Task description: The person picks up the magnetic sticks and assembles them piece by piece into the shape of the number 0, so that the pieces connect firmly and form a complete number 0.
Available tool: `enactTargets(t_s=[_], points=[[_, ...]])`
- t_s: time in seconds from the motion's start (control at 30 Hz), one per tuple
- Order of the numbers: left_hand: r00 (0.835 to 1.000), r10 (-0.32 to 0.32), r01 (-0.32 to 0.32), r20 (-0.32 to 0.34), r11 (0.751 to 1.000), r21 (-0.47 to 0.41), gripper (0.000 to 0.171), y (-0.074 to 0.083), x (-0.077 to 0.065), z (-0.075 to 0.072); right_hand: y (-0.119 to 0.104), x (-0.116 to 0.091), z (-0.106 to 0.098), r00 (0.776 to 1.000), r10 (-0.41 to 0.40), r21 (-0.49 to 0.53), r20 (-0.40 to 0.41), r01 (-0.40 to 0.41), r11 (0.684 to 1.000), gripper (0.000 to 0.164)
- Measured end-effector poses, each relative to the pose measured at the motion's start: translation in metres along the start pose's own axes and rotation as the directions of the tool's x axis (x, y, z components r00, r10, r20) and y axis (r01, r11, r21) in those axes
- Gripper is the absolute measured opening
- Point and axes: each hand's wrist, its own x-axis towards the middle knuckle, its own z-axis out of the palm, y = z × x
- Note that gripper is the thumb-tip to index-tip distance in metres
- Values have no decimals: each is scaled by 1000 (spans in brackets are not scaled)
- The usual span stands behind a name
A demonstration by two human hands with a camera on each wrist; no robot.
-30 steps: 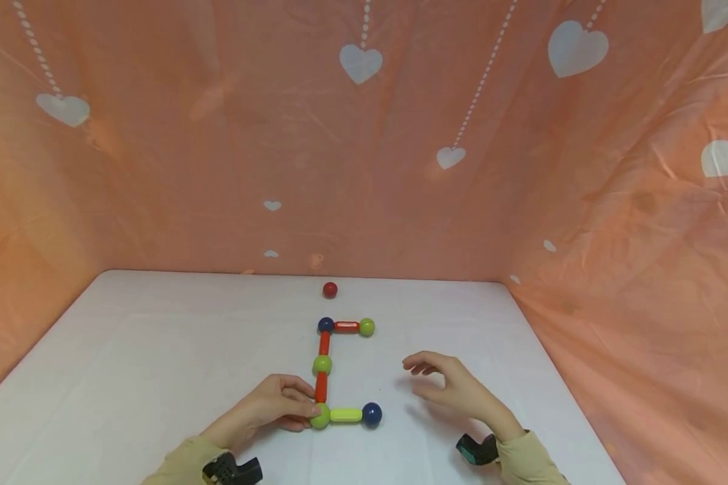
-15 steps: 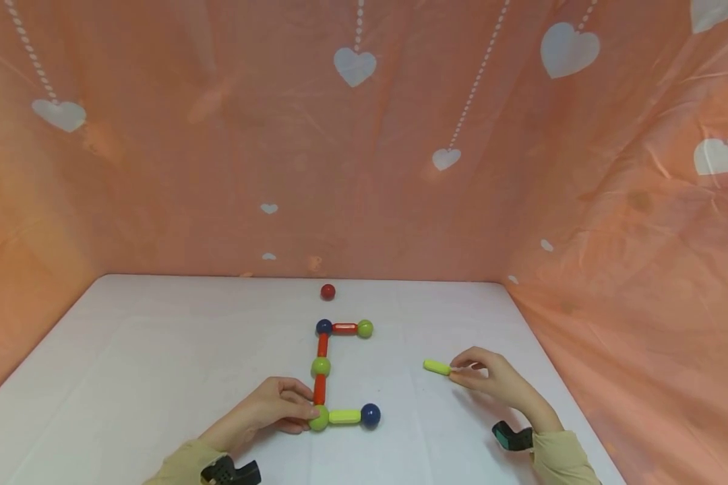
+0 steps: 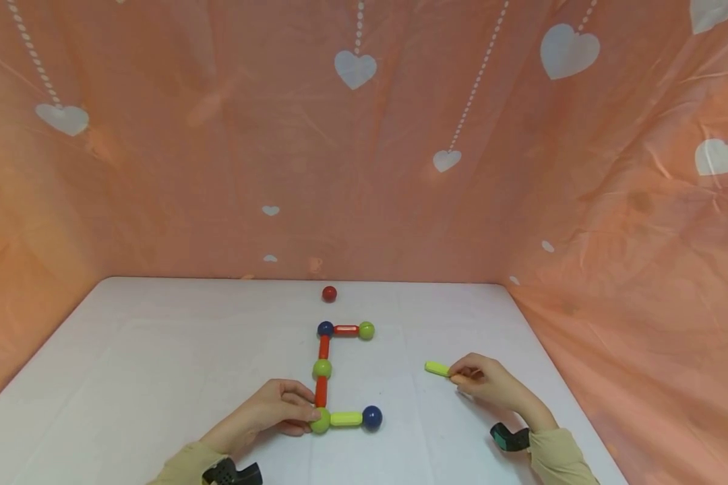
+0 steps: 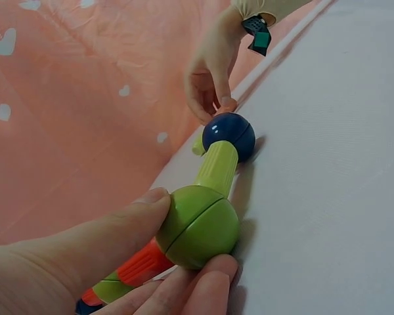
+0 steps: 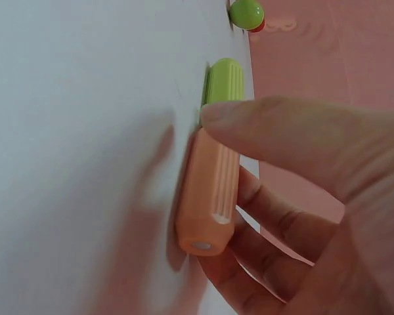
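My left hand (image 3: 279,407) pinches the near green ball (image 4: 200,226) of a magnetic ball-and-rod build, thumb on one side and fingers below. From that ball a red rod (image 3: 321,392) runs away to a middle green ball (image 3: 322,368), another red rod (image 3: 324,347) and a blue ball (image 3: 325,329). A yellow-green rod (image 3: 346,419) leads right to a second blue ball (image 3: 372,417). On the right, my right hand (image 3: 491,387) grips a light-green rod (image 5: 224,80) and an orange rod (image 5: 209,190) lined up end to end, thumb across where they meet.
A third red rod (image 3: 346,330) joins the far blue ball to a green ball (image 3: 367,330). Beyond the build lies a loose red ball (image 3: 329,294). The white table (image 3: 158,350) ends at an orange curtain (image 3: 364,168) with hearts.
My right hand has moved right, where it now grips the light-green and orange rods; the light-green rod was hidden a second ago. My left hand keeps its pinch on the green ball.
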Motion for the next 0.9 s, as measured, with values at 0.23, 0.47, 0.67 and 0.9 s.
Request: enactTargets(t_s=[0.23, 0.47, 0.67, 0.9], points=[[1000, 0, 0, 2, 1000, -5, 42, 2, -2, 1, 0, 3, -1, 999, 46, -12, 28, -45, 999, 16], [1000, -14, 14, -10, 1000, 14, 42, 4, -3, 2, 0, 4, -3, 996, 65, -11, 59, -64, 998, 19], [1000, -15, 15, -8, 1000, 14, 41, 4, -4, 1, -4, 5, -6, 996, 58, -12, 68, -57, 998, 19], [1000, -16, 16, -6, 1000, 20, 41, 4, -4, 1, -21, 19, -3, 993, 25, 241, 117, -53, 969, 26]])
